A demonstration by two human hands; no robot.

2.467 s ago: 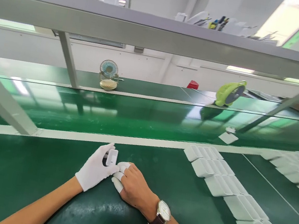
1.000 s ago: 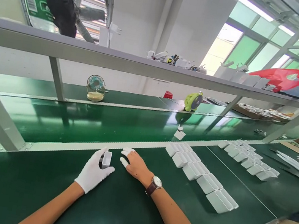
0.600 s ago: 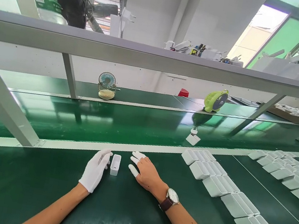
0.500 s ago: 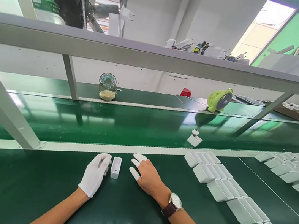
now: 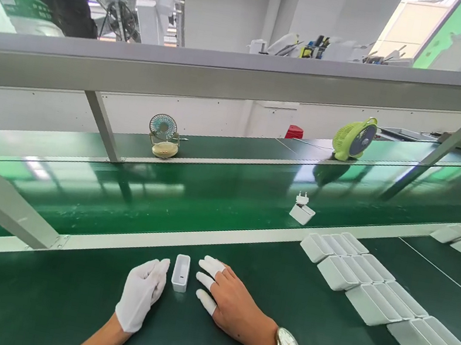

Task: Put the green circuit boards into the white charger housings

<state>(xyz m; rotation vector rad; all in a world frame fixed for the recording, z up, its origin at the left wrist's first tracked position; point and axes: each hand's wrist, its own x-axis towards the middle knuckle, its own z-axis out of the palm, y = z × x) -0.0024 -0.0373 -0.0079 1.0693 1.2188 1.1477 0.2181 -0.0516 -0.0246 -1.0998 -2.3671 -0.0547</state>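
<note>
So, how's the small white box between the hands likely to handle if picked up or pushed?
Probably stiff and light: the small white box has straight, thin-looking walls and an open top. More apt to slide than roll, I'd guess, given its flat sides and the smooth-looking green tabletop. A sideways shove might tip it, since it's narrow.

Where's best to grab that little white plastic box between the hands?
Probably pinch the white rectangular box from above, across its long walls: it's narrow, and those walls face the white-gloved left hand and right hand in white finger sleeves.
</note>
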